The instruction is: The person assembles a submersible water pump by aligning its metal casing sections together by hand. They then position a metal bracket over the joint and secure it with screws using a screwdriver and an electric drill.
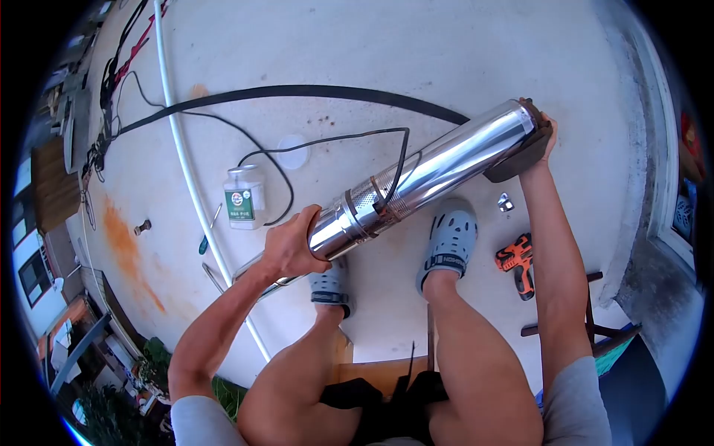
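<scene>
A shiny steel submersible pump [439,167] lies slantwise across my lap side, its upper end to the right. My left hand [294,245] is wrapped round its lower left part. At the upper right end, my right hand [549,140] grips the pump's end, its fingers partly hidden behind a dark brown flap [520,156] that may be cloth or rubber. Around the pump's middle sit a perforated screen [363,201] and a clamp band. A thin black cable [405,152] comes out there and loops to the left.
A broad black hose [297,91] arcs behind the pump. A white pipe [178,141], a screwdriver [203,244] and a clear jar with a green label [240,205] are at left. An orange drill [517,262] and small metal part [506,201] lie right of my clogs [451,234].
</scene>
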The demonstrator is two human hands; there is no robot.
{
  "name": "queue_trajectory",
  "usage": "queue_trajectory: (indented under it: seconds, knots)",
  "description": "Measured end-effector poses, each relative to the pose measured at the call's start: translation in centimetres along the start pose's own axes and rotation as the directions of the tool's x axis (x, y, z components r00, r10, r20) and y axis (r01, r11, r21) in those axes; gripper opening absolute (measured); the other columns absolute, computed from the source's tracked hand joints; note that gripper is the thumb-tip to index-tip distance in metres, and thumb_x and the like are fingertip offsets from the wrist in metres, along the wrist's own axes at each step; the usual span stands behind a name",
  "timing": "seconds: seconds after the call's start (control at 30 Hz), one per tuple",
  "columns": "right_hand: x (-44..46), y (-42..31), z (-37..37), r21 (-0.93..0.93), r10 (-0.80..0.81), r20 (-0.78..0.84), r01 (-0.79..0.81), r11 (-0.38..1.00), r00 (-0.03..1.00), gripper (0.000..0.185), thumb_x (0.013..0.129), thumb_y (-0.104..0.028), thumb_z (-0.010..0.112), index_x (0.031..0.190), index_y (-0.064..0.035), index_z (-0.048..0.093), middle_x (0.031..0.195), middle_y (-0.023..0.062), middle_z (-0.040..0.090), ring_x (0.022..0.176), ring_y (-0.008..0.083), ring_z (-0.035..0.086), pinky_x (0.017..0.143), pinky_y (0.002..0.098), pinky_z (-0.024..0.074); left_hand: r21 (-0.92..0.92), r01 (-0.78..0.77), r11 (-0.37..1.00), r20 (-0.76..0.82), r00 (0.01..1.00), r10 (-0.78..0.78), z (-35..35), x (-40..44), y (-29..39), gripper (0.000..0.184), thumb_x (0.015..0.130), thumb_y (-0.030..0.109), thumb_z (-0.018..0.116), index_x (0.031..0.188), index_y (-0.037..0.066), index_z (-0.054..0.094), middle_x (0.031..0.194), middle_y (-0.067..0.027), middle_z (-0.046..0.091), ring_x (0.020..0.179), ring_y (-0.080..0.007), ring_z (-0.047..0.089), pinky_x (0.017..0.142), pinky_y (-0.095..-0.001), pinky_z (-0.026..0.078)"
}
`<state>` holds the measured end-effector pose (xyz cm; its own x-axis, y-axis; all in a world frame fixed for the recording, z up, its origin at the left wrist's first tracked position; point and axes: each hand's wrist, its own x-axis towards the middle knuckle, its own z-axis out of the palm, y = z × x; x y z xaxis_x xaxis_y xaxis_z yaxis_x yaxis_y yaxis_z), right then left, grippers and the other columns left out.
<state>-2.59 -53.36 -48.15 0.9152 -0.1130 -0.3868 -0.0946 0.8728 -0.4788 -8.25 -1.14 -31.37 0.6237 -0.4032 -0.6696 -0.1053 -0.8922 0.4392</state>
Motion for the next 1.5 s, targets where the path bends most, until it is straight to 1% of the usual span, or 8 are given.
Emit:
queue_trajectory:
  seconds: [0.2,0.37,0.57,0.9,1.07,1.2,1.37,1.5]
  knots:
    - [0.1,7.8,3.6,-0.046,0.016,-0.235,-0.027,0.999,0.972,0.044,0.091,-0.037,0.048,0.106,-0.0041,0.072,0.100,0.0116,0.075,0.091,0.0280,0.069,0.085,0.0423,0.0568,-0.040,0.073,0.997,-0.032,0.997,-0.074,4.1,-2.1,-6.6,0.099,0.054,0.036,0.088,0.140,0.014,0.044,0.120,-0.0164,0.067,0.105,-0.0360,0.068,0.093,-0.0411,0.057]
    - [0.6,10.1,3.7,-0.044,0.113,-0.064,-0.116,0.992,0.992,0.037,0.093,-0.031,0.044,0.102,-0.0060,0.070,0.100,0.0126,0.073,0.094,0.0289,0.068,0.086,0.0429,0.0561,-0.085,0.145,0.986,-0.046,0.988,-0.149,6.2,-2.7,-10.5,0.103,0.052,0.033,0.090,0.143,0.016,0.045,0.125,-0.0138,0.066,0.109,-0.0367,0.067,0.097,-0.0415,0.054]
    - [0.2,11.4,8.7,-0.308,-0.031,-0.395,-0.101,0.946,0.918,0.045,0.097,-0.029,0.040,0.121,-0.0024,0.068,0.112,0.0130,0.071,0.104,0.0291,0.066,0.097,0.0464,0.0526,-0.093,0.146,0.985,-0.072,0.986,-0.153,7.1,-2.1,-12.1,0.105,0.052,0.033,0.091,0.144,0.016,0.043,0.123,-0.0160,0.068,0.110,-0.0374,0.067,0.097,-0.0418,0.054]
    - [2.7,9.4,5.3,-0.526,0.130,-0.300,-0.277,0.804,0.945,0.047,0.105,-0.026,0.038,0.140,-0.0009,0.056,0.129,0.0128,0.065,0.120,0.0266,0.060,0.108,0.0392,0.0469,-0.204,0.113,0.972,-0.131,0.981,-0.141,8.7,-1.7,-13.5,0.098,0.055,0.031,0.088,0.143,0.015,0.047,0.118,-0.0179,0.067,0.112,-0.0385,0.063,0.098,-0.0442,0.053]
    - [3.1,6.3,7.6,-0.874,0.159,-0.259,-0.301,0.381,0.953,0.042,0.104,-0.017,0.045,0.140,0.0003,0.059,0.130,0.0130,0.065,0.117,0.0234,0.062,0.104,0.0362,0.0483,-0.192,0.093,0.977,-0.210,0.968,-0.134,8.9,-1.7,-12.7,0.095,0.056,0.027,0.086,0.142,0.014,0.047,0.114,-0.0196,0.066,0.107,-0.0400,0.063,0.095,-0.0456,0.052]
    - [3.4,6.7,10.3,-0.931,0.126,-0.221,-0.247,0.268,0.967,0.036,0.100,-0.019,0.056,0.128,0.0004,0.069,0.116,0.0110,0.071,0.109,0.0210,0.065,0.098,0.0339,0.0501,-0.165,0.098,0.981,-0.266,0.954,-0.140,9.1,-2.1,-11.9,0.095,0.054,0.022,0.087,0.140,0.013,0.048,0.111,-0.0195,0.066,0.105,-0.0416,0.062,0.094,-0.0460,0.052]
    - [2.6,11.4,14.3,-0.886,-0.101,0.343,0.286,-0.366,0.934,0.043,0.095,-0.036,0.067,0.116,0.0011,0.074,0.108,0.0174,0.074,0.102,0.0290,0.069,0.094,0.0365,0.0510,-0.131,0.121,0.984,-0.306,0.939,-0.157,9.2,-2.3,-11.2,0.097,0.053,0.017,0.089,0.141,0.013,0.048,0.112,-0.0177,0.065,0.106,-0.0408,0.062,0.094,-0.0467,0.052]
    - [1.4,17.6,20.2,-0.873,0.203,0.128,0.208,-0.442,0.971,0.054,0.091,-0.043,0.070,0.125,-0.0011,0.069,0.107,0.0210,0.074,0.099,0.0334,0.071,0.090,0.0409,0.0536,-0.063,0.143,0.988,-0.396,0.905,-0.156,10.2,-2.5,-10.9,0.097,0.052,0.014,0.088,0.141,0.014,0.049,0.113,-0.0162,0.064,0.106,-0.0398,0.062,0.095,-0.0472,0.051]
